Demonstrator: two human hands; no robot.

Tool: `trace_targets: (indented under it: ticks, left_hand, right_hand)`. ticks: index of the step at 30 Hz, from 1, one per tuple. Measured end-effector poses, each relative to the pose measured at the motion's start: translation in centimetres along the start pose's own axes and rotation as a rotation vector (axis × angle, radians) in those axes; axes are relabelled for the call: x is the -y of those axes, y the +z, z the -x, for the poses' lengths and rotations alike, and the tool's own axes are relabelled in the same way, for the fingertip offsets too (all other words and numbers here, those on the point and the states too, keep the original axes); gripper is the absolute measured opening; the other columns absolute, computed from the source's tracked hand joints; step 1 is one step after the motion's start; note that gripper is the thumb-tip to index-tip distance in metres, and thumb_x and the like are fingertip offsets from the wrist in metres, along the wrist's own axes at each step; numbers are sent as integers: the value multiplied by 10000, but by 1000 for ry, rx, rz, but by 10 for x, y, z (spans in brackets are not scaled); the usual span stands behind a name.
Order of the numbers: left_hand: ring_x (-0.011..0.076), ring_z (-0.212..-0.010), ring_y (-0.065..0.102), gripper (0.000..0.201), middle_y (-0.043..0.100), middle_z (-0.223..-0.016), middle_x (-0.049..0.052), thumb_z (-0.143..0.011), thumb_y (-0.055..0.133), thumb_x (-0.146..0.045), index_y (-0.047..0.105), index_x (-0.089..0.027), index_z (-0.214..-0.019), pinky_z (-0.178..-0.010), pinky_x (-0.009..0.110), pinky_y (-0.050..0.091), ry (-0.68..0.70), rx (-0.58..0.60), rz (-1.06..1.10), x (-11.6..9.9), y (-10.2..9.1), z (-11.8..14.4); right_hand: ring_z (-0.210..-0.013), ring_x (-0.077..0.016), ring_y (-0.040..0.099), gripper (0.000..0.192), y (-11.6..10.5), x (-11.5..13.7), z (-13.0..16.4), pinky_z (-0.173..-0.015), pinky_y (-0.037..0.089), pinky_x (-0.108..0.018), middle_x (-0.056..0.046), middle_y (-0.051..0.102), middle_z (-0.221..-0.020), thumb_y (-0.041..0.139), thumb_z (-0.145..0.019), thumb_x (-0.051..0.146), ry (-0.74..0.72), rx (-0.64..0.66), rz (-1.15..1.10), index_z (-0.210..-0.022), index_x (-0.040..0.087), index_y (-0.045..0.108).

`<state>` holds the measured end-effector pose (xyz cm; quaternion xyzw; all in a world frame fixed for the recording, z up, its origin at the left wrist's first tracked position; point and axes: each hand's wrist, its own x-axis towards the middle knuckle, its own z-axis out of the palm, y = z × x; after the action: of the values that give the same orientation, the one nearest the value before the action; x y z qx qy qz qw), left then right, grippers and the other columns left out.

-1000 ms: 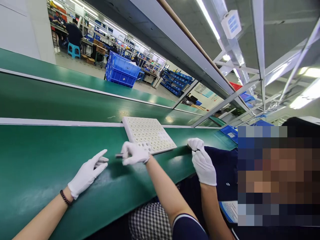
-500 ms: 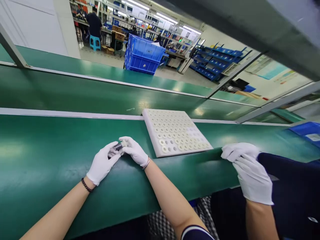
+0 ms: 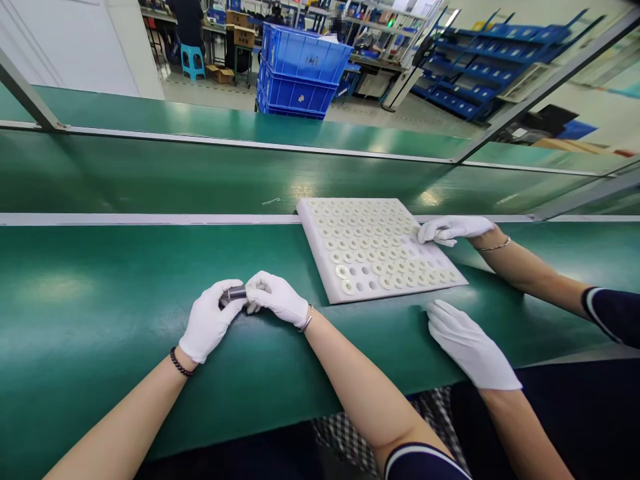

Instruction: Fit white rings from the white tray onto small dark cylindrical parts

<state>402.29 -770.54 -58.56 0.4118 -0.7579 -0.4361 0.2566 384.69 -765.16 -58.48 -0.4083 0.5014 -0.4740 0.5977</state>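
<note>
Between the thumb and fingers of my left hand (image 3: pixel 207 323), in a white glove, lies a short dark cylindrical part (image 3: pixel 235 293). My right hand (image 3: pixel 277 298), gloved as well, has its fingers pinched at the right end of that part, covering this end. Both hands are just above the green work surface (image 3: pixel 125 280). To their right rests a white foam tray (image 3: pixel 316 260), its holes in rows. Pale ring-shaped pieces (image 3: pixel 347 287) sit in most holes; several holes at the front and right side have none.
A co-worker's gloved hand (image 3: pixel 455 229) reaches over the tray's right side; their other gloved hand (image 3: pixel 467 343) is at the near table edge. A pale rail (image 3: pixel 150 219) runs behind the surface. Blue crates (image 3: pixel 300 90) are stacked beyond.
The view has tilted down and shifted. The co-worker's hands, together before, are now apart, one over the tray. My hands stay on the dark part, which now lies more level.
</note>
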Motion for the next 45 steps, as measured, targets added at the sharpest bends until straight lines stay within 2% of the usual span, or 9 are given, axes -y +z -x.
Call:
trace_targets:
  ticks: [8, 15, 20, 22, 24, 26, 31, 38, 45]
  left_hand:
    - [233, -1007, 645, 380, 696, -1107, 58, -818, 611, -459, 645, -213, -1105, -920, 384, 512, -15, 31, 103, -4, 2, 4]
    - [226, -946, 653, 355, 704, -1043, 53, -812, 629, -462, 641, -215, -1066, -876, 369, 517, -13, 53, 121, -3, 2, 3]
    - [213, -912, 654, 320, 703, -1001, 42, -818, 630, -441, 632, -210, -1039, -830, 344, 522, -2, 50, 125, -5, 0, 3]
    - [203, -881, 659, 324, 701, -979, 37, -815, 637, -445, 624, -207, -1035, -812, 334, 530, -31, 54, 199, -8, -1, 3]
    - [201, -856, 668, 336, 700, -957, 37, -811, 637, -452, 614, -202, -1034, -786, 328, 542, -82, 67, 294, -12, -1, 3]
    - [207, -854, 675, 347, 702, -950, 43, -799, 641, -459, 607, -197, -1024, -770, 328, 550, -128, 70, 367, -15, -2, 3]
    - [219, -922, 669, 418, 698, -1013, 60, -753, 686, -459, 592, -190, -1059, -807, 336, 549, -141, 17, 441, -14, -1, 3]
    - [165, -825, 638, 313, 659, -908, 11, -778, 683, -405, 573, -201, -988, -747, 286, 517, -110, 12, 460, -11, 1, 5]
    - [139, -727, 552, 174, 572, -811, -18, -868, 527, -373, 537, -203, -902, -671, 260, 457, -86, -26, 333, -11, -1, 6]
  right_hand:
    - [-403, -94, 569, 554, 0, 0, 2, -389, 397, -176, -12, 622, -535, 456, -846, 682, 65, 60, 147, -724, 148, 537]
    - [-353, -105, 536, 699, 0, -1, 2, -351, 394, -193, -27, 599, -485, 401, -777, 805, 124, 40, 128, -671, 132, 556]
    - [-374, -104, 540, 721, 1, -2, 3, -380, 400, -204, -33, 594, -502, 341, -817, 796, 44, 25, 156, -695, 123, 571]
    - [-445, -110, 578, 681, 1, -4, 3, -429, 428, -212, -23, 619, -585, 369, -840, 761, -63, -17, 134, -871, 119, 595]
    - [-569, -119, 615, 641, 3, -7, 3, -531, 480, -236, -12, 643, -717, 495, -822, 710, -167, -31, 104, -1122, 147, 545]
    - [-709, -131, 623, 656, 3, -10, 3, -673, 512, -278, -20, 651, -849, 632, -785, 627, -216, -26, 159, -1248, 184, 493]
    - [-879, -175, 616, 512, 4, -10, 4, -843, 494, -344, -43, 666, -1001, 732, -748, 498, -264, -159, 475, -1147, 204, 604]
    - [-842, -174, 657, 538, 5, -9, 6, -807, 522, -320, -32, 707, -960, 762, -697, 516, -264, -204, 568, -1125, 207, 655]
    - [-746, -154, 672, 523, 15, -15, 5, -760, 532, -273, -24, 724, -886, 775, -682, 517, -452, -238, 684, -1093, 212, 670]
